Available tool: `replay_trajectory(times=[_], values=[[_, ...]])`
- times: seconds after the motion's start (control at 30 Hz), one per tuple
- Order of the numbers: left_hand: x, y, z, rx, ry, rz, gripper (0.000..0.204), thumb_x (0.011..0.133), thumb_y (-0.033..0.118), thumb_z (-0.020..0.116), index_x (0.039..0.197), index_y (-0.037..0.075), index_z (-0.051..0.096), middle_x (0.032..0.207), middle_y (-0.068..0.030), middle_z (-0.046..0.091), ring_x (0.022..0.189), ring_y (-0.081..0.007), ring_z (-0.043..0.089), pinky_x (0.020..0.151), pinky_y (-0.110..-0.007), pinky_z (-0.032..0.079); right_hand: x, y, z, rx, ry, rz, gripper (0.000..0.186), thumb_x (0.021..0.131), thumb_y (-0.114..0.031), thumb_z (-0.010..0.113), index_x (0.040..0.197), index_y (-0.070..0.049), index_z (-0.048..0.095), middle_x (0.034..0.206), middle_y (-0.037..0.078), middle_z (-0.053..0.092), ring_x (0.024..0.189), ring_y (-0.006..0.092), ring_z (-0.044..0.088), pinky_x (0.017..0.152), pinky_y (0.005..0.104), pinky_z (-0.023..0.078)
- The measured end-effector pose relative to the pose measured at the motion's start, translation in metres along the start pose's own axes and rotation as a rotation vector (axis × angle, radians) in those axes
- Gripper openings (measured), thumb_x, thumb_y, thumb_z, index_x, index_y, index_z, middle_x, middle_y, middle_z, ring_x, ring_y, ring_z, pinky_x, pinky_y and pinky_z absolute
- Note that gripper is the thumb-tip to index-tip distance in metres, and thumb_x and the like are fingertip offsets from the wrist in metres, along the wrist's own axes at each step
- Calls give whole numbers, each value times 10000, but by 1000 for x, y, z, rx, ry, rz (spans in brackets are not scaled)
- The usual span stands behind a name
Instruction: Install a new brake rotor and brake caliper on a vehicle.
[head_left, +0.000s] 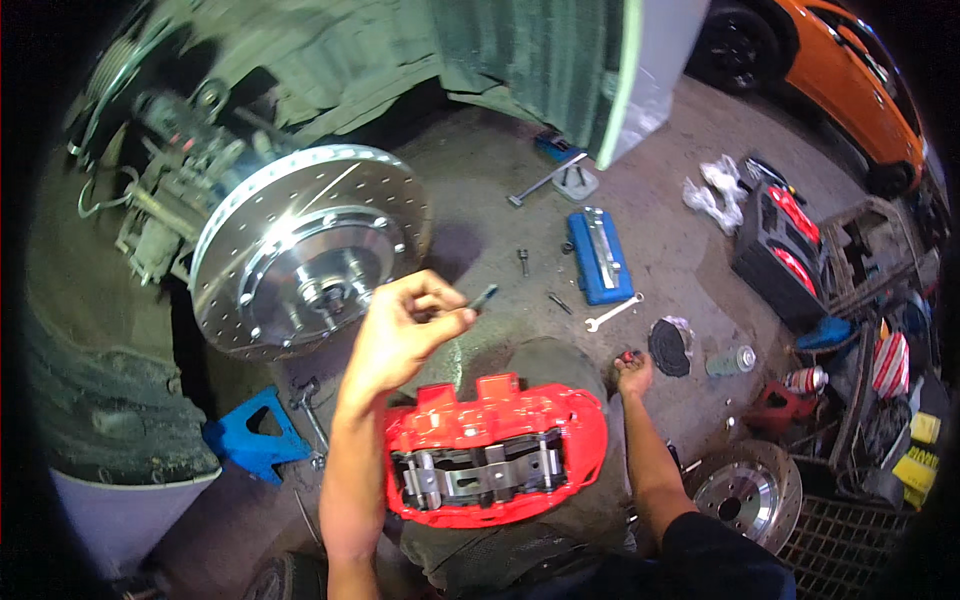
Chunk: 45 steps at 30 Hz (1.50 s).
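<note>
My left hand (405,330) is raised between the brake disc and the caliper, with thumb and fingers pinched on a small dark bolt (484,297) whose tip points up and right. Across my lap lies a red brake caliper (495,415), its pads and silver spring plate showing. Past the caliper's right side, my right hand (634,377) is closed low over the floor by my knee. Something small and red (628,356) shows at its fingers, too small to name. A shiny drilled brake disc (320,255) sits on the hub at left.
A blue tool case (597,255), a wrench (615,313), a loose bolt (523,262) and a spray can (730,361) lie on the floor. Another disc (745,490) is at lower right. A blue stand (257,435) is at left; an open black case (780,255) holds red calipers.
</note>
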<state>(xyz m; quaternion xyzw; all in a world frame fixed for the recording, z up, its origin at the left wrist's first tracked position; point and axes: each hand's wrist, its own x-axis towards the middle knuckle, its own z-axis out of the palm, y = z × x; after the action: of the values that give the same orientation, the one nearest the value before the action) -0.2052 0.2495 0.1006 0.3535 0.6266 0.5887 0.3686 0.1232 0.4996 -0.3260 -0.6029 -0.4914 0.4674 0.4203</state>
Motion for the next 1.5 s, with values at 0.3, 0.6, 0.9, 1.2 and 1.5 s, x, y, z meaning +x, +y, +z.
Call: replay_trajectory(times=[0.3, 0.6, 0.9, 1.2, 1.5], values=[[-11, -3, -10, -113, 44, -102, 133, 818, -22, 718, 903, 18, 624, 757, -74, 694, 687, -108, 647, 615, -233, 493, -37, -21, -2, -440, -13, -54, 518, 652, -34, 845, 1118, -9, 622, 1044, 150, 706, 937, 248, 694, 855, 368, 526], [-10, 38, -1, -151, 184, -73, 289, 778, 15, 763, 1004, 30, 584, 833, -68, 721, 776, -116, 671, 705, -218, 477, -109, -166, 1, 132, -52, 43, 374, 760, -64, 811, 1065, 13, 608, 922, 69, 661, 867, 141, 616, 796, 277, 493], [-15, 39, 76, -549, 367, -108, 474, 812, 40, 774, 1195, -15, 501, 1011, -137, 704, 908, -153, 670, 850, -280, 519, -216, -401, 35, 443, -792, -351, 434, 815, 20, 745, 1224, 54, 605, 1010, 113, 682, 885, 129, 638, 780, 257, 518], [-60, 32, 83, -309, 712, 40, 252, 900, 44, 682, 1099, -60, 568, 1013, -179, 697, 898, -173, 665, 825, -294, 533, -218, -403, 57, 349, -814, -342, 266, 891, -30, 686, 1136, 62, 635, 1006, 99, 658, 893, 127, 614, 785, 256, 500], [-225, -38, 112, -268, 268, -793, 561, 1007, 503, 446, 1047, -15, 656, 1011, -128, 702, 806, -185, 677, 655, -315, 516, -159, -357, 93, 33, -1175, -171, 234, 963, -71, 589, 1159, 58, 601, 946, 109, 676, 854, 151, 652, 787, 273, 526]])
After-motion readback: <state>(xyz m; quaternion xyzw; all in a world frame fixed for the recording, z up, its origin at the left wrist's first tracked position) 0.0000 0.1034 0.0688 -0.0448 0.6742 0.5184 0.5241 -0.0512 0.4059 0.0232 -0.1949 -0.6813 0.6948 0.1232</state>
